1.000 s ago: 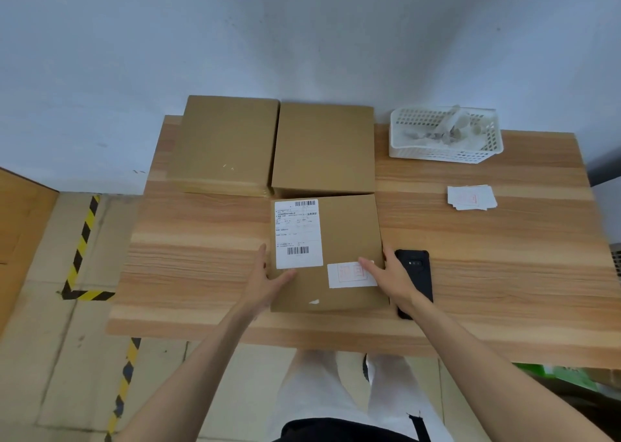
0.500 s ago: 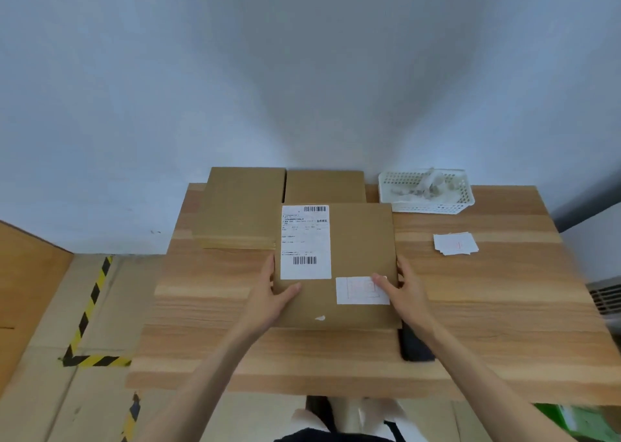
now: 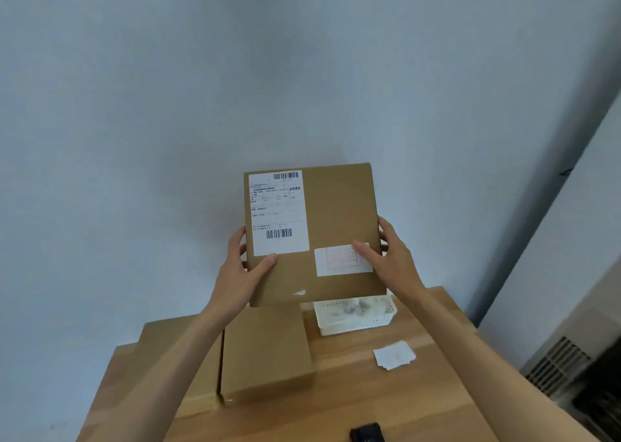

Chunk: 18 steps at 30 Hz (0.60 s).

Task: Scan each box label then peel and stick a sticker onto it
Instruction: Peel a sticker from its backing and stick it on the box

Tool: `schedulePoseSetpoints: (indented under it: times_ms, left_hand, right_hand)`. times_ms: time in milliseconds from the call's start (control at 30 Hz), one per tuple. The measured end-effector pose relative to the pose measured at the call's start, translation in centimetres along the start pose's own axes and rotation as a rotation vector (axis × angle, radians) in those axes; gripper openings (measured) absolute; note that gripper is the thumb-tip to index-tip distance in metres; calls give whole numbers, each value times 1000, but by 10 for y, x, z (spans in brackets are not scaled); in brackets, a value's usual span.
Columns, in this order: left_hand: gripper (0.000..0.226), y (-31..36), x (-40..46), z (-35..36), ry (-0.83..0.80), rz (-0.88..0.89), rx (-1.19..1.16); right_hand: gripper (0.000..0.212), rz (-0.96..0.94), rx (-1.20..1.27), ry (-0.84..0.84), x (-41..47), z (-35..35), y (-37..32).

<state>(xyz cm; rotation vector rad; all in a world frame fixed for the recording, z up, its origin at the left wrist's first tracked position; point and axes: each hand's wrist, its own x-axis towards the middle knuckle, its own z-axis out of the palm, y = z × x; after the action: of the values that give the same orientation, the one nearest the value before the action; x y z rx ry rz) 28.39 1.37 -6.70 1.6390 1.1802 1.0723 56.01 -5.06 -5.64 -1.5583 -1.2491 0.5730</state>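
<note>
The flat brown cardboard box (image 3: pixel 336 226) is held up in the air above the wooden table (image 3: pixel 403 391), clasped at both side edges. The left hand (image 3: pixel 242 266) grips the left edge with its thumb on the face just under the white printed shipping label (image 3: pixel 279 213); the right hand (image 3: pixel 389 256) grips the right edge, thumb on the white red-printed sticker (image 3: pixel 339 261). With label and sticker both on, this box looks finished, so carry it level, both grips kept firm, and set it down apart from the two plain brown boxes (image 3: pixel 265 351) below the left grip
</note>
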Motion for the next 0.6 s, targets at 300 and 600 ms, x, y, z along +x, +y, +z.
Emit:
schedulePoseSetpoints:
  times_ms: [300, 600]
  left_hand:
    - [80, 65, 45, 70, -213, 220, -16]
    - [75, 116, 1, 224, -622, 336, -130]
  right_hand:
    - [60, 13, -48, 244, -34, -93, -17]
    - [52, 166, -211, 619, -162, -211, 0]
